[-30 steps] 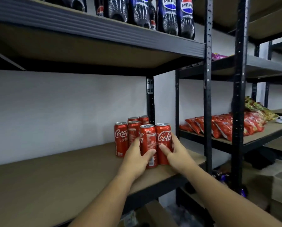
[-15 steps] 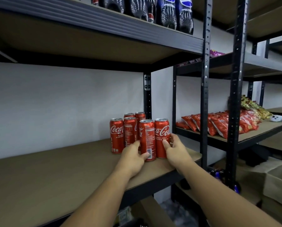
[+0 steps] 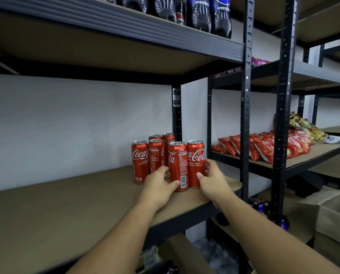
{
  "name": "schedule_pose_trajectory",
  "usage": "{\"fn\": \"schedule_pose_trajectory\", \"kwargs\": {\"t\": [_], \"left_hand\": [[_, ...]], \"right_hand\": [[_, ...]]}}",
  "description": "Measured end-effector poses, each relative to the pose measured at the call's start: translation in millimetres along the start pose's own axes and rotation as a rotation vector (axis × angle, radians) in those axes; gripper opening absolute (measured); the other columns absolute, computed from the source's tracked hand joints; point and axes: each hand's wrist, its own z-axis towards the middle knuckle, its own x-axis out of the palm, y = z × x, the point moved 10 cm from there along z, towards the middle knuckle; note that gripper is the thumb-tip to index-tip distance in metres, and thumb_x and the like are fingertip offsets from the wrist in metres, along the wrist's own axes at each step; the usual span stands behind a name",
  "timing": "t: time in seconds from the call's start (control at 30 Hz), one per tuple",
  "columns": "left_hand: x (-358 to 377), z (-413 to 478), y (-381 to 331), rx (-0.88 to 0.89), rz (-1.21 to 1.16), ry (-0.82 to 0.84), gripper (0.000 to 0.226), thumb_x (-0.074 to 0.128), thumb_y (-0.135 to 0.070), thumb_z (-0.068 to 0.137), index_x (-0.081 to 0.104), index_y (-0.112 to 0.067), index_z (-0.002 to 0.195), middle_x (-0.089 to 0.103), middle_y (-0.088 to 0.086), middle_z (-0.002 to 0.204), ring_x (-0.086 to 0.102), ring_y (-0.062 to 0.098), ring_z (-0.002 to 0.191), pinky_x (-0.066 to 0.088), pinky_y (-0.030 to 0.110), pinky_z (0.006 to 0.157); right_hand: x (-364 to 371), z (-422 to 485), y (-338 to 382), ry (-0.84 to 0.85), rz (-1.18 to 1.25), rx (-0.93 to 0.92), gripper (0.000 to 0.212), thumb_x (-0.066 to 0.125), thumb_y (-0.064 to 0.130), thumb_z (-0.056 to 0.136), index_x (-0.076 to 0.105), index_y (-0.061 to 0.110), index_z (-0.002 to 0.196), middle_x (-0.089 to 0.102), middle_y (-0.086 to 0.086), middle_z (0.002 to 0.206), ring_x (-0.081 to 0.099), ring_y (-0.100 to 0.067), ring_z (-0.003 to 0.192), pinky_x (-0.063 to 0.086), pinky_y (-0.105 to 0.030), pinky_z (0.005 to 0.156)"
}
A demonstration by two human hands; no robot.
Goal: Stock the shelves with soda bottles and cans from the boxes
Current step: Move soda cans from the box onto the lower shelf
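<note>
Several red Coca-Cola cans stand grouped at the right end of the brown shelf board (image 3: pixel 66 204). My left hand (image 3: pixel 159 184) grips the front-left can (image 3: pixel 178 161) low down, thumb across its front and fingers behind it. My right hand (image 3: pixel 212 178) grips the front-right can (image 3: pixel 195 155) near its base, thumb in front and fingers round its right side. Both cans stand upright on the board, touching each other. The other cans (image 3: pixel 139 161) sit just behind and to the left.
Dark Pepsi bottles (image 3: pixel 202 14) line the shelf above. Black uprights (image 3: pixel 246 115) stand right of the cans. Red snack bags (image 3: pixel 264 147) fill the neighbouring shelf. Cardboard boxes (image 3: pixel 333 218) sit on the floor at right, another box (image 3: pixel 185 254) under the shelf.
Both hands have stayed on the two front cans and slid a little lower on them. The view has tilted slightly downward.
</note>
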Motion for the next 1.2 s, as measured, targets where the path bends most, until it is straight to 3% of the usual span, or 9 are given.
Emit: {"fn": "schedule_pose_trajectory", "kwargs": {"t": [0.23,0.47,0.57,0.63,0.77,0.9,1.07,1.2], "left_hand": [[-2,-2,1,-0.020,0.012,-0.009,0.040,0.078,-0.024,0.090,0.062,-0.022,0.127,0.065,-0.017,0.102,0.065,0.000,0.089,0.047,0.010,0.072],[5,-20,-11,-0.027,0.175,0.105,0.048,0.070,-0.026,0.096,0.054,-0.026,0.141,0.065,-0.006,0.127,0.062,0.011,0.111,0.048,0.025,0.100],[12,-39,-18,-0.044,0.320,0.257,0.061,0.062,-0.033,0.100,0.037,-0.026,0.155,0.045,-0.001,0.156,0.045,0.020,0.140,0.034,0.027,0.109],[9,-59,-17,-0.088,0.373,0.318,0.070,0.055,-0.039,0.103,0.021,-0.020,0.162,0.027,0.001,0.167,0.029,0.022,0.151,0.025,0.031,0.119],[2,-111,-18,-0.031,0.664,0.370,0.068,0.039,-0.050,0.106,0.017,-0.019,0.163,0.021,0.002,0.169,0.022,0.021,0.154,0.018,0.040,0.125],[-12,-171,-24,0.076,0.835,0.350,0.072,0.036,-0.047,0.107,0.004,-0.017,0.164,-0.001,0.002,0.172,-0.003,0.018,0.158,-0.001,0.046,0.128],[-24,-261,-4,0.003,0.648,0.386,0.070,0.044,-0.034,0.105,0.011,-0.011,0.163,0.008,0.008,0.171,0.003,0.022,0.158,0.007,0.046,0.128],[-22,-340,27,-0.055,0.589,0.415,0.066,0.049,-0.025,0.103,0.022,-0.008,0.160,0.023,0.014,0.168,0.018,0.026,0.156,0.017,0.039,0.126]], "right_hand": [[-1,-1,-1,-0.025,-0.047,0.000,0.058,0.058,0.018,0.103,0.032,0.025,0.155,0.052,-0.002,0.147,0.048,-0.021,0.138,0.044,-0.049,0.113],[4,-15,9,0.075,-0.301,-0.019,0.044,0.049,0.024,0.107,0.038,0.019,0.150,0.056,-0.003,0.143,0.051,-0.024,0.134,0.042,-0.043,0.111],[6,-35,6,0.177,-0.543,-0.088,0.050,0.047,0.034,0.107,0.033,0.018,0.152,0.055,-0.006,0.144,0.052,-0.026,0.133,0.038,-0.046,0.116],[5,-57,4,0.230,-0.724,-0.168,0.056,0.042,0.039,0.108,0.030,0.013,0.155,0.051,-0.007,0.150,0.045,-0.026,0.140,0.028,-0.047,0.121],[14,-114,7,0.364,-0.768,-0.308,0.039,0.040,0.036,0.108,0.042,0.018,0.142,0.051,-0.001,0.139,0.039,-0.024,0.141,0.018,-0.051,0.122],[25,-175,16,0.441,-0.713,-0.340,0.061,0.042,0.037,0.108,0.022,0.015,0.161,0.027,-0.002,0.166,0.015,-0.018,0.156,0.010,-0.044,0.127],[43,-263,8,0.510,-0.685,-0.280,0.064,0.048,0.035,0.107,0.025,0.009,0.160,0.034,-0.008,0.163,0.031,-0.024,0.151,0.027,-0.034,0.121],[69,-335,-24,0.663,-0.698,-0.236,0.065,0.053,0.029,0.105,0.025,0.008,0.160,0.034,-0.009,0.163,0.031,-0.025,0.150,0.024,-0.031,0.120]]}}
